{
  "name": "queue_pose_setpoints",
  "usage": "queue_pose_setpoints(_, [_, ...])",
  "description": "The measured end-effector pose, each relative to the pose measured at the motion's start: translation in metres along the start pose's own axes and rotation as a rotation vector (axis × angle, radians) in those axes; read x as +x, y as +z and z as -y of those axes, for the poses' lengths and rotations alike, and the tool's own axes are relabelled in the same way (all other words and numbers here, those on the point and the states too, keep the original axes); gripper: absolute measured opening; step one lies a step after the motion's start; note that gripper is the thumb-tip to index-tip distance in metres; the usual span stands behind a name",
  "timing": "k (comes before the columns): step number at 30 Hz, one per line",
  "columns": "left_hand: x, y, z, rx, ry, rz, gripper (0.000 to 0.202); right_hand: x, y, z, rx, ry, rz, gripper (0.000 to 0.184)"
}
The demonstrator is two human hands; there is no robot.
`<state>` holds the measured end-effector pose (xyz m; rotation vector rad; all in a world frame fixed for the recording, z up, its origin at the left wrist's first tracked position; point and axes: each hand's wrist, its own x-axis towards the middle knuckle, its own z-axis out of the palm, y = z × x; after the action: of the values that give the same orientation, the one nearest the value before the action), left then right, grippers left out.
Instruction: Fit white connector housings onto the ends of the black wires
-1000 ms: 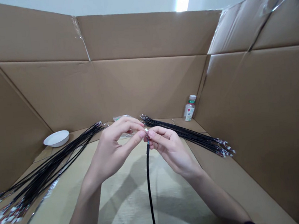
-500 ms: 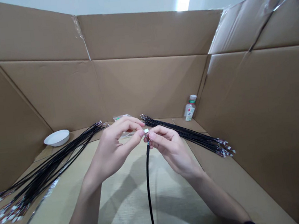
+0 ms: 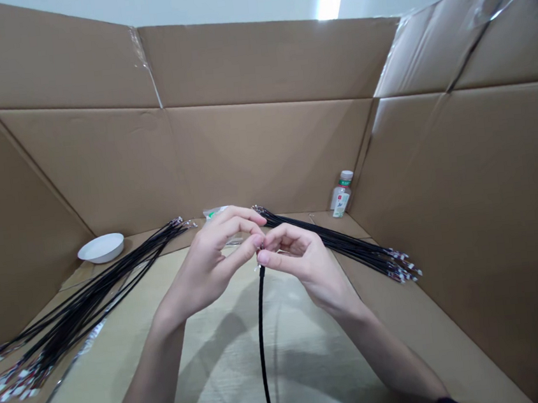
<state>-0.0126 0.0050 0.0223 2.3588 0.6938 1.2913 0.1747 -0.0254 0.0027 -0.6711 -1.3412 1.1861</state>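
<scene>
My left hand (image 3: 208,265) and my right hand (image 3: 304,259) meet at the middle of the view, fingertips pinched together on the upper end of a black cable (image 3: 262,349). The cable hangs straight down from the pinch to the bottom edge. A small white connector at its tip is mostly hidden between my fingers. Both hands hover above the cardboard-covered work surface (image 3: 228,359).
A bundle of black cables (image 3: 73,312) with white connectors lies to the left, another bundle (image 3: 351,247) to the right. A white bowl (image 3: 101,248) sits at the back left, a small bottle (image 3: 342,195) at the back right. Tall cardboard walls (image 3: 268,150) enclose the space.
The fingers have closed further over the white connector, which showed between them before. The pinch has dropped slightly and the hanging cable has shifted a little left.
</scene>
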Motion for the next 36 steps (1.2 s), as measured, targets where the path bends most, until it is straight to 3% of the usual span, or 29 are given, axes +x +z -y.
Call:
queue_pose_setpoints(6, [0.001, 0.004, 0.001, -0.055, -0.024, -0.038, 0.011, 0.001, -0.002, -0.002, -0.001, 0.002, 0.016, 0.012])
queue_pose_setpoints(11, [0.001, 0.006, -0.001, -0.072, -0.006, -0.050, 0.011, 0.004, -0.004, -0.009, 0.165, 0.065, 0.053, 0.021])
queue_pose_setpoints(15, [0.002, 0.008, -0.002, -0.066, -0.008, -0.059, 0.011, 0.005, -0.006, -0.011, 0.176, 0.076, 0.079, 0.013])
queue_pose_setpoints(27, [0.006, 0.015, -0.005, -0.235, -0.206, -0.101, 0.019, 0.008, -0.006, -0.011, 0.101, 0.071, -0.014, 0.015])
queue_pose_setpoints(32, [0.007, 0.011, -0.001, -0.284, -0.210, -0.046, 0.019, 0.007, -0.003, -0.009, 0.059, 0.057, -0.045, 0.017])
queue_pose_setpoints(36, [0.001, -0.003, -0.001, -0.159, -0.131, -0.078, 0.009, 0.006, 0.000, -0.010, 0.059, 0.069, -0.059, 0.022])
